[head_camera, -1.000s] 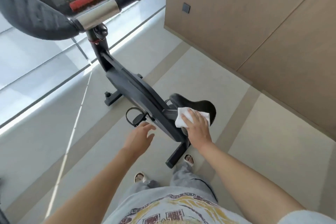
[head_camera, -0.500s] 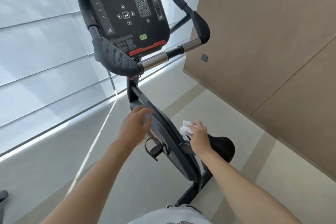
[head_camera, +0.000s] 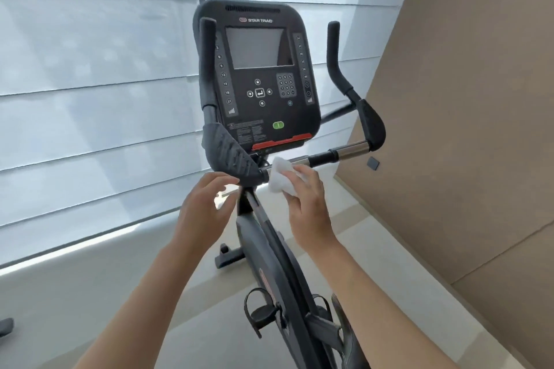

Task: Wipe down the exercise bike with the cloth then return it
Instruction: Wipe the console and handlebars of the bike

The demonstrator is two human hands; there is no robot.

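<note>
The black exercise bike fills the middle of the view, its console upright above the handlebar. My right hand grips a white cloth and holds it against the metal handlebar just right of the left black pad. My left hand hovers with relaxed, spread fingers just below and left of that pad, holding nothing. The seat shows only partly at the bottom edge.
A window with white blinds spans the left and back. A tan wood wall closes the right side. Beige floor surrounds the bike. A dark object pokes in at the lower left edge.
My right hand has lifted the cloth from the seat area up along the frame to the handlebar. My left hand rose with it, and my gaze tilted up to the console.
</note>
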